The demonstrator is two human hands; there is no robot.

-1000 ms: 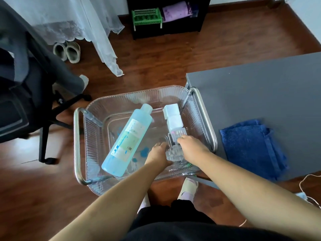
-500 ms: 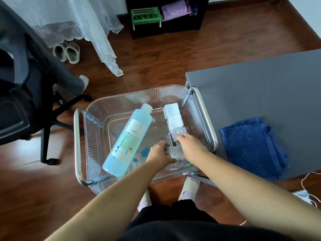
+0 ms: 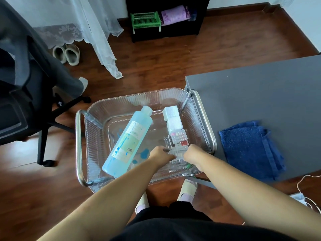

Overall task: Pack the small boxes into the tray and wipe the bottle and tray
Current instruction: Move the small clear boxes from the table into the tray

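A clear ribbed tray with metal handles sits low in front of me. A pale blue bottle lies slanted in its left half. Along the right side runs a row of small boxes: two white ones at the back, then a clear one with red and pink contents. My left hand and my right hand both grip a small clear box at the near end of that row. Blue spots mark the tray floor beside the bottle.
A grey table stands right of the tray with a folded blue cloth on it. A black office chair is at the left. Slippers, a curtain and a black shelf stand on the wooden floor behind. White cable lies at the lower right.
Both hands have drawn back slightly toward me with the clear box, uncovering the box with red and pink contents. The bottle and white boxes have not moved.
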